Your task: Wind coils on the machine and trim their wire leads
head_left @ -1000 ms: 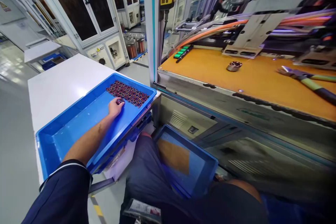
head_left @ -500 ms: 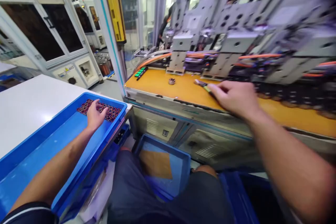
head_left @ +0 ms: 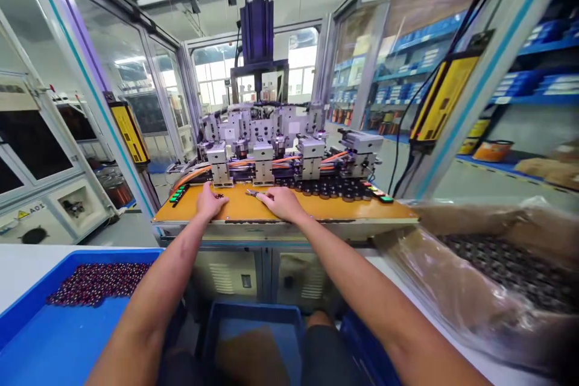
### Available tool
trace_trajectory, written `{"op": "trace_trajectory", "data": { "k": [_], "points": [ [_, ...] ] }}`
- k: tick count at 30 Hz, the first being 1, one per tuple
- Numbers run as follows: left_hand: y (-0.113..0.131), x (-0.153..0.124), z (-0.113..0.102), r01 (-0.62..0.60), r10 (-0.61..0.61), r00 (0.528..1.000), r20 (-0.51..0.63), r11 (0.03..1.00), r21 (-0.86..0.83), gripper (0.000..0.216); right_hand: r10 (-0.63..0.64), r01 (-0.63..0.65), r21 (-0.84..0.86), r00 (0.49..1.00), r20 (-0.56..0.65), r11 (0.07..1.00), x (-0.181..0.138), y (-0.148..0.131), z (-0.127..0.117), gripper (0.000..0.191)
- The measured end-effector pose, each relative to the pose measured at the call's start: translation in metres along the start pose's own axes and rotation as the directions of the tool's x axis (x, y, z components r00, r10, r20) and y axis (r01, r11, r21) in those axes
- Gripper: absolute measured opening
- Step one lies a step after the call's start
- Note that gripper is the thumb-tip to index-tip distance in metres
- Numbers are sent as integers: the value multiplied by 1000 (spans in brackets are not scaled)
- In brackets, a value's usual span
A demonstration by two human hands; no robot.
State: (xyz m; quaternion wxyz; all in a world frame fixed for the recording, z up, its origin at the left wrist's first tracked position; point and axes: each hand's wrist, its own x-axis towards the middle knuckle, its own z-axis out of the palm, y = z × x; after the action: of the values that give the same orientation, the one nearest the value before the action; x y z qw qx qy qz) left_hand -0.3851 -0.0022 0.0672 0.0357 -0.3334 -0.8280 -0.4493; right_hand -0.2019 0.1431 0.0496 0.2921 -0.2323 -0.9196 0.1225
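On the orange worktop (head_left: 244,210), my left hand (head_left: 208,204) has its thumb and fingers apart around a small round part with coppery windings (head_left: 220,196). I cannot see a firm grip on it. My right hand (head_left: 284,204) is wrapped around a small pair of pliers (head_left: 253,193), whose metal jaws point left toward that part. Behind both hands stands a row of grey machine heads (head_left: 263,163) with orange tubes. Dark round parts (head_left: 325,189) line the worktop to the right of my right hand.
At left, a blue tray (head_left: 40,344) holds many small dark-red parts (head_left: 99,282). A plastic-lined carton (head_left: 407,241) of dark parts stands at right. Green buttons (head_left: 179,194) sit at the worktop's left end. Yellow sensor bars (head_left: 130,132) flank the machine opening.
My left hand has left the blue tray and come over to the small round part on the worktop. My right hand still holds the pliers. The view has swung right and up.
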Motion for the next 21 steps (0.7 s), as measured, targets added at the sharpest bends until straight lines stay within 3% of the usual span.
{"op": "trace_trajectory", "data": {
  "k": [4,9,13,14,15,17,19,21],
  "points": [
    [13,-30,-7,10,-4,999,37,989,-148,72,8,0,62,991,-131,998,-1,7,2,28],
    [14,-132,-38,-3,56,993,108,899,-439,77,5,38,126,945,-328,991,-8,2,-7,24],
    [-1,-217,-59,13,103,987,122,711,-703,66,-84,170,219,932,-352,961,-63,-35,-21,19],
    [-5,-234,-63,-1,113,987,112,706,-709,63,-153,246,244,926,-346,938,-85,-48,-27,16],
    [-8,-248,-65,-25,129,987,97,714,-700,61,-313,415,248,878,-363,875,-108,-60,-34,16],
    [-12,-270,-67,-86,183,980,76,742,-665,60,-594,652,192,753,-285,734,-153,-80,-47,20],
    [-15,-284,-67,-134,238,968,81,760,-636,61,-681,687,177,725,-103,705,-189,-94,-56,14],
    [-16,-293,-66,-154,272,958,92,758,-634,64,-662,634,229,747,66,739,-211,-99,-57,21]
  ]
}}
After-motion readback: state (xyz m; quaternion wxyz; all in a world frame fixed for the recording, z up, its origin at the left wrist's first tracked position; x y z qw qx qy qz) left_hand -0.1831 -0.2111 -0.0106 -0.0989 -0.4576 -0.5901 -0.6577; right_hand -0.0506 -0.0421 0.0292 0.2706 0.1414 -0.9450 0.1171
